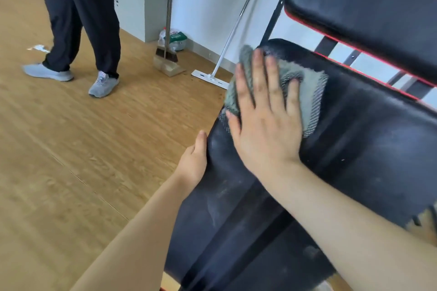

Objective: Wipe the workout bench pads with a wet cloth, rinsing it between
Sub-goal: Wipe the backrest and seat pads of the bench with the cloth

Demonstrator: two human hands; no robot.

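A black workout bench pad (369, 139) fills the right half of the view, dusty along its left side. My right hand (264, 120) lies flat with fingers spread, pressing a grey cloth (312, 97) onto the pad's far left corner. The cloth hangs slightly over the pad's edge. My left hand (192, 160) grips the pad's left edge, thumb on top, fingers hidden under it. A second black pad (369, 4) with red trim sits above, tilted upward.
Another person's legs (82, 21) in dark trousers and grey shoes stand on the wooden floor at the upper left. A broom with dustpan (166, 59), a flat mop (212, 75) and a plastic bag (173, 39) are by the white wall.
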